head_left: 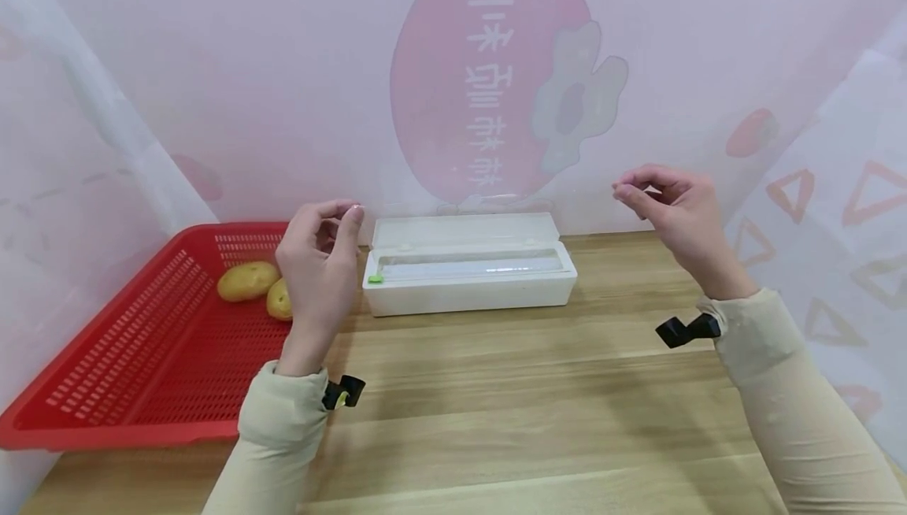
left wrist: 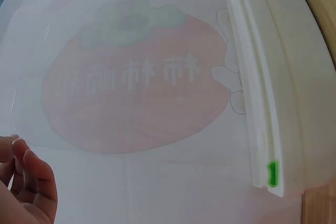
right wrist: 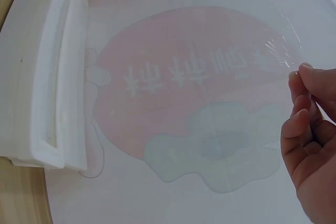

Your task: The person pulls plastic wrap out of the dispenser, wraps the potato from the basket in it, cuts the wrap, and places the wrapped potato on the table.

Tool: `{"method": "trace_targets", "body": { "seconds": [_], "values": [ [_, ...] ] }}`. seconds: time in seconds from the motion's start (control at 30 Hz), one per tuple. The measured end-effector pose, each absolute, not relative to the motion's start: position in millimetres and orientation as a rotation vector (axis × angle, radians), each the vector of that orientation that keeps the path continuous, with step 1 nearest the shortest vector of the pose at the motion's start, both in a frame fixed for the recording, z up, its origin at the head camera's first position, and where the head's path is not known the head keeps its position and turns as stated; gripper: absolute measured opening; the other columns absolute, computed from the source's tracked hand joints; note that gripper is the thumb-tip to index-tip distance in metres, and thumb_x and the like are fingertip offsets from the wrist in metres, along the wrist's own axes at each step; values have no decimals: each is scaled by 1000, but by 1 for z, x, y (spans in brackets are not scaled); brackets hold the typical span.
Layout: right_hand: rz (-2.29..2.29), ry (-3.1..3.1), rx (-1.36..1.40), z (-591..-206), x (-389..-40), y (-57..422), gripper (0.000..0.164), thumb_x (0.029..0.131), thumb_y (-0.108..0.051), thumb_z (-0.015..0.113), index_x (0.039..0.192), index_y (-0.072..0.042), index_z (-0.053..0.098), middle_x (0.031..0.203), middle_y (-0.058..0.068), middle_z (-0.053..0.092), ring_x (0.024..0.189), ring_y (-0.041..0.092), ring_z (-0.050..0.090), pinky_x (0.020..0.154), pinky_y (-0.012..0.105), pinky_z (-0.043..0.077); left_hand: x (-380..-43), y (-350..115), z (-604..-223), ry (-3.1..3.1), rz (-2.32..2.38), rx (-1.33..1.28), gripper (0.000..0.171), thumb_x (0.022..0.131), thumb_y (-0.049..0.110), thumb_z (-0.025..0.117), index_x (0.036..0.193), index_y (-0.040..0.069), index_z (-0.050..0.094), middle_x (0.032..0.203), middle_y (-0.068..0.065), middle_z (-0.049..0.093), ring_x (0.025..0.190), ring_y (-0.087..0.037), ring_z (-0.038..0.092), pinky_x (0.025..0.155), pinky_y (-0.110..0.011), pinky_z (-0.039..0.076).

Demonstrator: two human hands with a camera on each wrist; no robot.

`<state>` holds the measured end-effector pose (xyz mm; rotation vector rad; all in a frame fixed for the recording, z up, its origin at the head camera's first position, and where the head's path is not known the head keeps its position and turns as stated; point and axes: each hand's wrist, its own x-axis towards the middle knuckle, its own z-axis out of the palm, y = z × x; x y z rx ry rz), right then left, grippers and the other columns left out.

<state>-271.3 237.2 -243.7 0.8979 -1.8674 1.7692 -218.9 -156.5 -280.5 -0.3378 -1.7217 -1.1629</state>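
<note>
My left hand [head_left: 319, 259] is raised beside the left end of a white cling film dispenser [head_left: 468, 296], thumb and fingertips pinched together. Further out on the right, my right hand [head_left: 683, 212] is held up with its thumb and forefinger pinched too. Between them spans clear cling film, visible mostly as glints; its edge [right wrist: 278, 51] bunches at the right fingertips in the right wrist view. The dispenser's lid [head_left: 464, 231] is raised at the back, and a green slider [head_left: 375, 279] sits at its left end. Whether the film still joins the roll, I cannot tell.
At the left stands a red perforated basket [head_left: 142, 430] with yellow potatoes [head_left: 248, 281] inside, partly behind my left hand. A pale printed sheet [head_left: 319, 105] rises behind the wooden table [head_left: 496, 405], and side sheets flank it.
</note>
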Motion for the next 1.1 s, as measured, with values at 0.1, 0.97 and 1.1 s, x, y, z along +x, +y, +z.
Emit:
{"method": "trace_targets", "body": {
  "seconds": [0.1,0.97,1.1],
  "values": [
    [1765,-1846,917,-240,-272,236,11,85,13,68,93,20,65,79,12,67,62,17,44,52,20,35,-219,-157,-277,-1708,-1159,-326,12,93,7,69,100,-2,71,89,-8,65,71,-14,54,60,-18,42],
    [2314,-1899,1173,-253,-249,257,19,95,20,43,96,15,61,85,14,60,68,24,47,64,29,45,-191,-155,-276,-1771,-1223,-494,9,92,-2,65,100,-6,65,88,-8,59,69,-15,52,55,-19,39],
    [2258,-2025,1239,-262,-236,264,22,94,21,42,101,14,62,88,13,60,68,25,46,65,31,44,-178,-161,-284,-1763,-1241,-597,9,88,-7,67,97,-7,66,84,-9,64,67,-11,54,53,-17,41]
  ]
}}
